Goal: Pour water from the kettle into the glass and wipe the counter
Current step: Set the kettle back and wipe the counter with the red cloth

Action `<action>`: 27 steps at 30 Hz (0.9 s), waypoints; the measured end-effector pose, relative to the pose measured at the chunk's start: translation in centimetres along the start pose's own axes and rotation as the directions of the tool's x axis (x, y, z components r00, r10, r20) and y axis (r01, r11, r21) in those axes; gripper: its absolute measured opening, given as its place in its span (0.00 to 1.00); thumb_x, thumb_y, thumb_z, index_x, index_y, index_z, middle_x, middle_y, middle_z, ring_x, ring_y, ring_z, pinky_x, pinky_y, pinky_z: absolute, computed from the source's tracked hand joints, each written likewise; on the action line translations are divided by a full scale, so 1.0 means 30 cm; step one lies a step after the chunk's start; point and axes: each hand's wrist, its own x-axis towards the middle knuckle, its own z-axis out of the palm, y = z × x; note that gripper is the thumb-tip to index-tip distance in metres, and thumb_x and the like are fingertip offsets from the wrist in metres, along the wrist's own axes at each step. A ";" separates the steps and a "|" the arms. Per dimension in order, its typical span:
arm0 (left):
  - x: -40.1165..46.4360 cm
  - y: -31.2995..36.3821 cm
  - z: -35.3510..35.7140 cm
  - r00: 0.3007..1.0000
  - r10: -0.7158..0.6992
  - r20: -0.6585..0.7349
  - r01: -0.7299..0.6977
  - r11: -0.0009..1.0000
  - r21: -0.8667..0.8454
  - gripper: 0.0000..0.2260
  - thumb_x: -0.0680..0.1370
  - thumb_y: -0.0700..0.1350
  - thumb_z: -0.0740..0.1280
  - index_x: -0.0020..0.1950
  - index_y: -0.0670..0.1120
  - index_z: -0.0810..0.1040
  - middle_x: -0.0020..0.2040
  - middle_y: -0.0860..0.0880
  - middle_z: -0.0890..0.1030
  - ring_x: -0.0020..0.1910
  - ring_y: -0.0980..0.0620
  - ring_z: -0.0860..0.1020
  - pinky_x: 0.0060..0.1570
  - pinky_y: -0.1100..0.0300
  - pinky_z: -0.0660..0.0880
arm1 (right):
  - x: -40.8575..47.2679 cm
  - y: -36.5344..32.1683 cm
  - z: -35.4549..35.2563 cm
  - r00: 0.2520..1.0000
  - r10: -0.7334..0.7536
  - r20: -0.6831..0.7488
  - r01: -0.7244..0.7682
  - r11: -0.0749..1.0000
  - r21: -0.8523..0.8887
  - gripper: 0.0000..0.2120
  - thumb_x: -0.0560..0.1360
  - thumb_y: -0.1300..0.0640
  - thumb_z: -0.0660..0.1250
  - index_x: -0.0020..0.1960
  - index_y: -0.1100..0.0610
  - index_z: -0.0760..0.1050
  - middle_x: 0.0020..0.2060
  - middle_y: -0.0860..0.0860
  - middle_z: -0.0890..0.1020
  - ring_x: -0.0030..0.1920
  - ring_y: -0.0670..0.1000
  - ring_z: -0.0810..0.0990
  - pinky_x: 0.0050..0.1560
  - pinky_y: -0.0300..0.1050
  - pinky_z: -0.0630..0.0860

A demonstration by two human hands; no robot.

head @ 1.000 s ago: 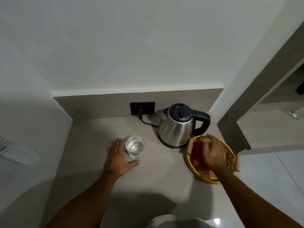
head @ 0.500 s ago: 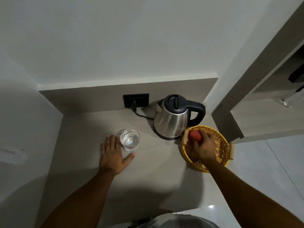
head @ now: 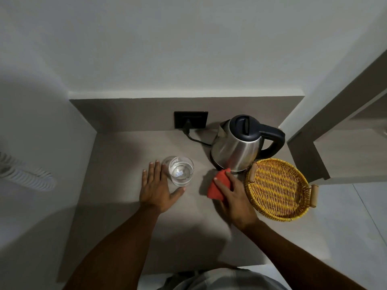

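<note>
A steel kettle (head: 236, 151) with a black lid and handle stands upright on its base at the back right of the grey counter (head: 125, 216). A clear glass (head: 181, 171) holding water stands left of it. My left hand (head: 157, 188) lies flat on the counter, fingers apart, thumb curved in front of the glass base. My right hand (head: 234, 197) presses a folded red cloth (head: 218, 184) onto the counter between the glass and the kettle.
An empty yellow wicker basket (head: 278, 190) with wooden handles sits at the counter's right edge. A black wall socket (head: 191, 119) with the kettle's cord is at the back. Walls close in the left and rear; a cabinet edge rises at right.
My right hand has lifted the red cloth out of the basket and brought it left onto the counter. The left hand stays by the glass.
</note>
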 end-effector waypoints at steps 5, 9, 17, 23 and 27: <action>-0.001 -0.003 0.002 1.000 -0.010 -0.008 0.010 1.000 -0.029 0.54 0.70 0.81 0.47 0.83 0.42 0.53 0.84 0.41 0.54 0.83 0.42 0.47 0.81 0.43 0.45 | 0.048 -0.003 0.056 0.989 0.084 0.120 -0.072 0.992 -0.106 0.32 0.78 0.36 0.58 0.78 0.47 0.58 0.77 0.60 0.59 0.75 0.63 0.60 0.71 0.64 0.64; 0.010 0.003 -0.033 0.998 -0.054 -0.013 0.048 0.960 -0.277 0.55 0.62 0.78 0.67 0.81 0.50 0.57 0.82 0.47 0.60 0.83 0.46 0.53 0.81 0.45 0.50 | 0.044 -0.009 0.078 0.989 0.116 0.097 -0.107 0.990 -0.092 0.34 0.77 0.28 0.49 0.78 0.43 0.57 0.78 0.58 0.58 0.76 0.62 0.58 0.71 0.65 0.63; 0.005 0.107 -0.140 0.981 -0.103 -0.167 -0.054 0.676 -0.735 0.40 0.58 0.49 0.87 0.67 0.48 0.77 0.62 0.51 0.82 0.60 0.54 0.80 0.58 0.75 0.71 | 0.046 -0.017 0.111 0.986 0.141 0.094 -0.133 0.987 -0.087 0.32 0.78 0.30 0.48 0.78 0.41 0.55 0.79 0.57 0.56 0.76 0.62 0.56 0.71 0.65 0.59; 0.011 0.120 -0.173 0.975 -0.165 -0.151 -0.016 0.620 -0.784 0.37 0.59 0.42 0.87 0.65 0.44 0.78 0.60 0.48 0.84 0.59 0.50 0.82 0.61 0.60 0.78 | 0.063 -0.021 0.133 0.976 0.018 0.219 0.007 0.994 -0.114 0.33 0.77 0.27 0.47 0.78 0.40 0.53 0.79 0.57 0.56 0.76 0.62 0.57 0.70 0.66 0.61; 0.025 0.058 -0.207 0.965 -0.207 -0.161 -0.001 0.609 -0.793 0.36 0.59 0.49 0.87 0.65 0.51 0.78 0.59 0.54 0.84 0.58 0.55 0.82 0.58 0.53 0.81 | 0.152 -0.104 0.190 0.942 -0.143 0.303 0.189 0.974 -0.128 0.33 0.76 0.27 0.46 0.77 0.40 0.54 0.79 0.57 0.56 0.76 0.62 0.56 0.71 0.66 0.60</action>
